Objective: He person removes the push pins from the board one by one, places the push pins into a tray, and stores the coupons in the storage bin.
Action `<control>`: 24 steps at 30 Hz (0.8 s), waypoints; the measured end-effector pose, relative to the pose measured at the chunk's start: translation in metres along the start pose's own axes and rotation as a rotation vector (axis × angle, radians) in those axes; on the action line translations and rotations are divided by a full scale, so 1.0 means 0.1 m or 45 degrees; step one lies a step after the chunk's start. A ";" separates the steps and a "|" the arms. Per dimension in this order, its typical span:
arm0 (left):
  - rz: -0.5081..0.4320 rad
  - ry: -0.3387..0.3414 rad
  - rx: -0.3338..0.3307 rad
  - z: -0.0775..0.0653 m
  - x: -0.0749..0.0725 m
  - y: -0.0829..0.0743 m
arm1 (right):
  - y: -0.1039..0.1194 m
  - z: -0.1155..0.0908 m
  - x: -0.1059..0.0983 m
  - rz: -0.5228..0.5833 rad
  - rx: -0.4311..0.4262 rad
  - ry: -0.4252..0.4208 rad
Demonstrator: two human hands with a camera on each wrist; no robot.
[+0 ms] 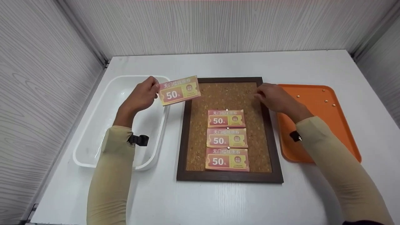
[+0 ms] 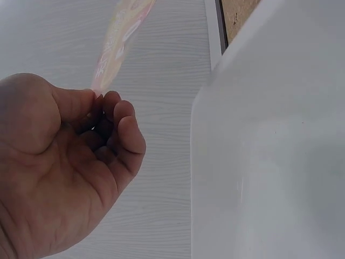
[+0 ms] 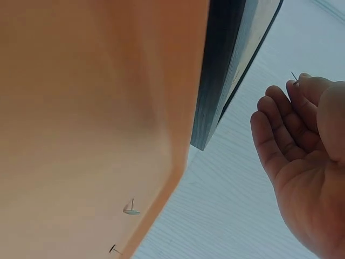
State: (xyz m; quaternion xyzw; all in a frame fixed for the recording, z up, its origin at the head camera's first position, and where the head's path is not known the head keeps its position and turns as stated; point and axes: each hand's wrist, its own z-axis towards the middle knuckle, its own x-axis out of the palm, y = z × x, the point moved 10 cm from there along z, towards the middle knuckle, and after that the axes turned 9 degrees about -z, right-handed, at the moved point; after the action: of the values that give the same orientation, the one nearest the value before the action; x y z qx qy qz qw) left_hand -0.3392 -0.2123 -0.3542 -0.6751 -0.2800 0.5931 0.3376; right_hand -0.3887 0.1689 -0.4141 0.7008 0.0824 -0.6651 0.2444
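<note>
My left hand (image 1: 144, 94) pinches the left end of a pink and yellow coupon (image 1: 180, 90) printed with 50, held up between the white basin and the corkboard (image 1: 200, 125). In the left wrist view the coupon rises from thumb and fingertips. My right hand (image 1: 275, 97) is over the board's right frame edge. Between its thumb and forefinger is a thumbtack (image 3: 294, 78), its thin point sticking out. On the cork three like coupons form a column: an upper (image 1: 225, 118), a middle (image 1: 227, 138) and a lower one (image 1: 227, 160), each with a tack at its top edge.
A white basin (image 1: 82, 156) stands at left. At right, an orange tray (image 1: 325, 125) holds several loose tacks, one of them a gold tack (image 1: 333, 105). More tacks sit in the cork, such as a small tack (image 1: 198, 157) at lower left. White walls surround the table.
</note>
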 end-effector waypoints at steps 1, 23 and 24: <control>0.007 -0.002 -0.010 -0.01 -0.01 0.02 | -0.01 -0.01 0.00 0.003 0.001 -0.003; 0.031 -0.084 -0.086 -0.22 -0.30 0.42 | -0.26 -0.21 0.02 -0.010 0.031 -0.024; 0.027 -0.086 -0.087 -0.22 -0.30 0.44 | -0.26 -0.21 0.02 -0.010 0.027 -0.029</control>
State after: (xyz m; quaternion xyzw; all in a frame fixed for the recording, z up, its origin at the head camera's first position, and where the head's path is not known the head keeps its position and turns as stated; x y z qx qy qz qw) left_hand -0.3223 -0.2655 -0.3684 -0.6686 -0.3041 0.6094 0.2985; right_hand -0.3810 0.2006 -0.4227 0.6955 0.0752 -0.6748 0.2351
